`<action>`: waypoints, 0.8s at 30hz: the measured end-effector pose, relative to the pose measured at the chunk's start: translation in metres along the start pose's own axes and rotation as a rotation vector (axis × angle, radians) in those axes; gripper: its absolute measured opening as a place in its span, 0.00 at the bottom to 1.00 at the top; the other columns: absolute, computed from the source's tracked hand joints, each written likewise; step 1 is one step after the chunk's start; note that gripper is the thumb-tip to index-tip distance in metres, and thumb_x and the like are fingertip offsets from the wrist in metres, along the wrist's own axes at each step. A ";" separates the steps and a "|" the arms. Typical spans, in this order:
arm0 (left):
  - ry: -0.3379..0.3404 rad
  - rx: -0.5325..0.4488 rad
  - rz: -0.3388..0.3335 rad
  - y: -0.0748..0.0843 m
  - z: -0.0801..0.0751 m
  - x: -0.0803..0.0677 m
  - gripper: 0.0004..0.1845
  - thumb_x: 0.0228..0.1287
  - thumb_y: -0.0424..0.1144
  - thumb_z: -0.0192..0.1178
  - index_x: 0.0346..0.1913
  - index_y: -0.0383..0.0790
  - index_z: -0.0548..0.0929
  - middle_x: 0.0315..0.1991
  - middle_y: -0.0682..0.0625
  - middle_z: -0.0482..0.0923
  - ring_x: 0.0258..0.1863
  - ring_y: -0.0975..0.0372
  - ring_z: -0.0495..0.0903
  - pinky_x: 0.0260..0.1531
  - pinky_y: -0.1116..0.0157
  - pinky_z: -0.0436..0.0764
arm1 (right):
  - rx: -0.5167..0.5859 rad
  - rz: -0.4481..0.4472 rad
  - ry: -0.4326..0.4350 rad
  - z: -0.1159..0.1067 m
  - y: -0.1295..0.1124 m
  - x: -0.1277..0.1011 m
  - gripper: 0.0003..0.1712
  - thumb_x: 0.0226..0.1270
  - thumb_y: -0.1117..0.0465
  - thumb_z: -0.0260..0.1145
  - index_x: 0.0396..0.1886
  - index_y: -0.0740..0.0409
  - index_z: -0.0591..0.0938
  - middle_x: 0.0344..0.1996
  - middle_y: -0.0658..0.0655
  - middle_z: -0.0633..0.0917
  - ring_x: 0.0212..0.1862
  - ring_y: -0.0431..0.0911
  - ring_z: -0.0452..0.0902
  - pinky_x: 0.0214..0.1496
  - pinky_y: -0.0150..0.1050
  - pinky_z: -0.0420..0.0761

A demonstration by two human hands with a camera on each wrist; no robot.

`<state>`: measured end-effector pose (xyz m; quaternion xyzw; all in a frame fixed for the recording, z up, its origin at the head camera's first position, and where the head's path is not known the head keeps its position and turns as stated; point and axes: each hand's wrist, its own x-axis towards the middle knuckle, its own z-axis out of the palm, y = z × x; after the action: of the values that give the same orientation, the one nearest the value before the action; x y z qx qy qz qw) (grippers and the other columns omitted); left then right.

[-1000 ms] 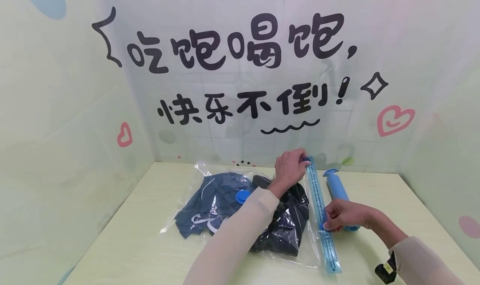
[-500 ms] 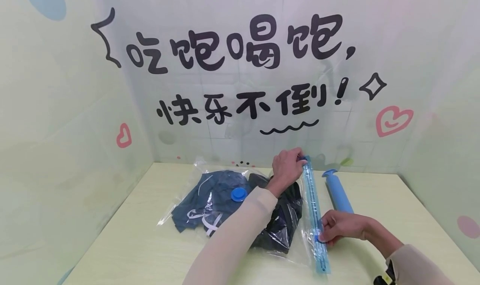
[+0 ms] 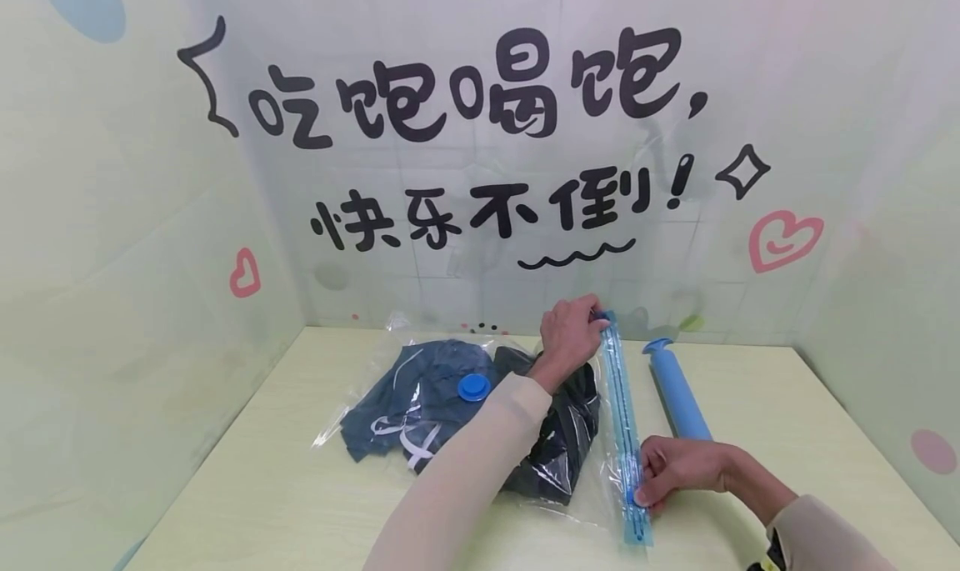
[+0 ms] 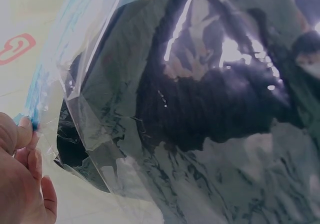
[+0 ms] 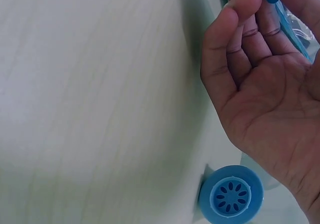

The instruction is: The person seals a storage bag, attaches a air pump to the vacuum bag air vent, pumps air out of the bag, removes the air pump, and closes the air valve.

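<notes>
Head view: a clear vacuum storage bag [image 3: 375,371] packed with dark clothing [image 3: 442,404] is seen lying on a pale green table [image 3: 750,404], at about 9 o'clock from the table's centre. The bag's blue zip seal strip [image 3: 618,404] runs along its 3 o'clock edge, from the far side of the table toward the near edge. The far end of the strip is pinched by the left hand [image 3: 570,336], whose fingers are curled round it at 12 o'clock; the pinch of thumb against fingers on the blue edge is confirmed in the left wrist view, where the left hand [image 4: 22,174] sits at 8 o'clock under the crinkled plastic. Near the strip's near end, a small blue slider clip [image 3: 636,494] is pinched on the strip by the right hand [image 3: 675,467], fingers pressed together round it. In the right wrist view the right hand [image 5: 265,84] is shown with fingers bent, fingertip and thumb closed on the clip at 1 o'clock. A blue hand pump [image 3: 678,396] is laid just beside the strip, at 3 o'clock from it, apart from both hands. A round blue valve [image 3: 473,386] is set on the bag's top face. Black lettering [image 3: 465,96] is printed on the back wall.
</notes>
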<state>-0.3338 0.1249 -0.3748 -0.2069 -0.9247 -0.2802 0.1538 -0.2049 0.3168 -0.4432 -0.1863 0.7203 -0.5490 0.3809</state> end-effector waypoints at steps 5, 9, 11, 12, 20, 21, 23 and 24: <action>-0.010 0.016 -0.016 -0.002 0.001 0.001 0.08 0.72 0.50 0.63 0.39 0.51 0.85 0.33 0.59 0.84 0.30 0.64 0.76 0.30 0.66 0.71 | 0.027 -0.004 -0.051 0.003 0.001 0.000 0.10 0.69 0.67 0.70 0.36 0.66 0.75 0.30 0.57 0.86 0.35 0.43 0.84 0.41 0.33 0.81; -0.014 0.014 -0.025 -0.003 0.000 0.001 0.09 0.72 0.51 0.63 0.39 0.51 0.84 0.33 0.59 0.84 0.31 0.63 0.77 0.30 0.65 0.72 | 0.007 -0.012 -0.100 0.005 0.001 0.002 0.12 0.69 0.66 0.70 0.35 0.69 0.76 0.31 0.58 0.88 0.36 0.43 0.85 0.42 0.33 0.81; -0.004 0.004 -0.025 -0.005 -0.001 0.001 0.08 0.71 0.50 0.64 0.39 0.50 0.84 0.33 0.59 0.84 0.30 0.63 0.77 0.30 0.65 0.72 | -0.021 -0.023 -0.123 0.007 0.001 0.004 0.14 0.68 0.65 0.70 0.34 0.75 0.77 0.30 0.57 0.88 0.35 0.42 0.85 0.41 0.32 0.80; 0.000 -0.002 -0.028 -0.006 -0.001 0.001 0.08 0.71 0.50 0.64 0.39 0.50 0.84 0.33 0.59 0.84 0.31 0.63 0.77 0.31 0.65 0.72 | -0.036 -0.033 -0.135 0.008 0.001 0.005 0.16 0.68 0.66 0.71 0.34 0.77 0.77 0.30 0.56 0.89 0.34 0.41 0.85 0.40 0.31 0.80; -0.012 -0.053 -0.031 -0.009 -0.004 0.001 0.07 0.71 0.48 0.66 0.39 0.50 0.85 0.32 0.59 0.83 0.29 0.65 0.77 0.31 0.64 0.73 | -0.024 -0.059 -0.190 0.010 0.002 0.007 0.14 0.69 0.68 0.69 0.37 0.81 0.81 0.27 0.51 0.88 0.31 0.37 0.82 0.37 0.29 0.80; -0.015 -0.056 -0.032 -0.009 -0.004 0.001 0.07 0.70 0.48 0.66 0.39 0.50 0.85 0.31 0.60 0.82 0.29 0.65 0.76 0.31 0.64 0.73 | -0.024 -0.049 -0.186 0.010 0.002 0.007 0.14 0.69 0.68 0.69 0.37 0.80 0.81 0.28 0.51 0.88 0.31 0.37 0.82 0.37 0.29 0.80; -0.026 -0.064 -0.039 -0.010 -0.004 0.001 0.07 0.70 0.48 0.66 0.39 0.49 0.85 0.30 0.60 0.81 0.28 0.65 0.75 0.31 0.64 0.72 | -0.029 -0.025 -0.157 0.010 0.002 0.006 0.14 0.70 0.66 0.69 0.37 0.78 0.81 0.29 0.54 0.88 0.32 0.38 0.82 0.37 0.30 0.81; -0.032 -0.064 -0.043 -0.010 -0.004 0.000 0.07 0.70 0.48 0.66 0.39 0.49 0.85 0.30 0.60 0.81 0.28 0.65 0.75 0.31 0.64 0.72 | -0.036 -0.014 -0.131 0.010 0.002 0.005 0.13 0.71 0.65 0.68 0.37 0.76 0.81 0.30 0.55 0.88 0.32 0.39 0.83 0.37 0.30 0.81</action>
<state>-0.3381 0.1155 -0.3760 -0.1962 -0.9219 -0.3093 0.1262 -0.2003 0.3073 -0.4476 -0.2336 0.7021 -0.5253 0.4203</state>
